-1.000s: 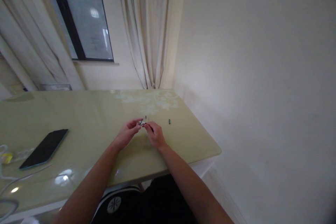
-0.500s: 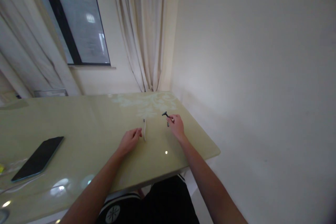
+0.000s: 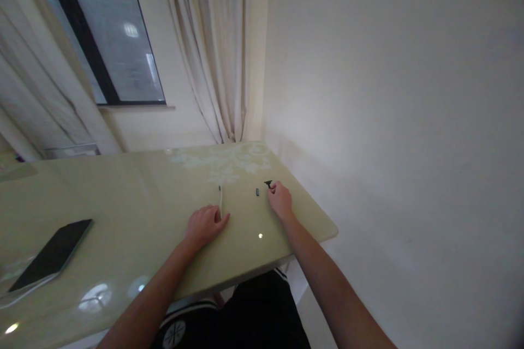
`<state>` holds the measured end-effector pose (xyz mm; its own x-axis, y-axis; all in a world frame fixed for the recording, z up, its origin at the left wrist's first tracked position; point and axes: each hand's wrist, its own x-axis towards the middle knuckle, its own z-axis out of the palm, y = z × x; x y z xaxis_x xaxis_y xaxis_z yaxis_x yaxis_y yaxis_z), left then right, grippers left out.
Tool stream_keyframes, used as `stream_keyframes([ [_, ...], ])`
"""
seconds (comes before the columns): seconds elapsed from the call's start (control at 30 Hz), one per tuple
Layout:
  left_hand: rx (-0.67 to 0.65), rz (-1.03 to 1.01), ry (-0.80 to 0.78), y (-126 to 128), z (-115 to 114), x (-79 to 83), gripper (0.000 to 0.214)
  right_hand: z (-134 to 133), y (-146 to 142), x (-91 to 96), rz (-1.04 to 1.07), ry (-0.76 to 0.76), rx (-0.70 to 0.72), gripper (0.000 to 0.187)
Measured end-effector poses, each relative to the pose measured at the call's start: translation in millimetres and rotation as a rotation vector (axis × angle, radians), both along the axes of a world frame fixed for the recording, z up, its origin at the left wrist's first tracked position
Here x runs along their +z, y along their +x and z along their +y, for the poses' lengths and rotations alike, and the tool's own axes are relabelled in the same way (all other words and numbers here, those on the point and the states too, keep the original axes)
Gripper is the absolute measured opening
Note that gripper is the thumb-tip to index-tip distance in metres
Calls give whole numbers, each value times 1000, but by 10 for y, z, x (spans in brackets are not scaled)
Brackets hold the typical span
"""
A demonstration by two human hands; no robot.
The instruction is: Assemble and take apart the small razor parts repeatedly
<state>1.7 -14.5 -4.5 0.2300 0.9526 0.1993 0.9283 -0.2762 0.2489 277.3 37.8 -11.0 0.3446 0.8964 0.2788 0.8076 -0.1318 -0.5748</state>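
My right hand (image 3: 280, 200) is closed around the handle of a black razor (image 3: 268, 182), whose head sticks out past the fingertips just above the table. Left of it lies a small dark piece (image 3: 257, 192), perhaps a razor cartridge; it is too small to make out surely. A white toothbrush (image 3: 221, 200) with a dark head lies on the table, head pointing away from me. Over its near end is my left hand (image 3: 206, 225), thumb spread from the fingers, one on each side of the handle. The handle's lower end is hidden by that hand.
The pale glossy table (image 3: 135, 196) ends at the wall (image 3: 388, 120) on the right. A dark flat tablet-like object (image 3: 53, 253) lies at the left, with a white cable (image 3: 30, 292) near it. Beige curtains (image 3: 208, 54) and a window (image 3: 110, 27) are behind.
My right hand has brought the razor rightward, away from the small dark piece, and turned its head. My left hand has spread its thumb and come over the toothbrush's near end. The view shifted slightly.
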Motion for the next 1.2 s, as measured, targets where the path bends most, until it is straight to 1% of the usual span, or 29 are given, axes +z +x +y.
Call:
stream_keyframes([
  [0.23,-2,40,2,16,18,-21,41,79,-41,1,-74,-49,-54,11],
  [0.37,25,32,-22,38,29,-6,41,76,-49,-8,-82,-67,-40,12],
  [0.47,67,-23,-58,72,44,7,41,61,-46,4,-72,-64,-25,17],
  [0.57,110,-84,-80,92,58,-8,37,16,-36,24,-23,28,-41,26],
  [0.63,130,-117,-78,86,68,-29,33,-42,-41,35,-3,135,-22,26],
  [0.7,148,-167,-68,77,79,-38,31,-117,-67,42,3,254,63,24],
  [0.77,148,-233,-47,98,90,-15,34,-190,-117,41,17,350,202,28],
  [0.83,112,-301,-18,191,89,48,39,-244,-175,34,53,409,376,39],
  [0.87,71,-339,-1,272,80,90,42,-261,-202,29,80,430,469,44],
  [0.93,-43,-407,31,499,46,181,44,-278,-240,19,161,466,630,52],
  [0.97,-154,-475,52,632,25,222,43,-279,-250,16,223,479,675,54],
  [1.0,-248,-502,71,767,6,257,41,-277,-252,14,300,484,690,56],
  [1.07,-342,-516,63,1003,-10,303,40,-266,-239,16,481,457,649,59],
  [1.13,-350,-510,-10,1147,26,316,42,-243,-210,25,649,414,573,61],
  [1.2,-313,-481,-91,1179,127,300,44,-205,-177,35,770,414,485,62],
])
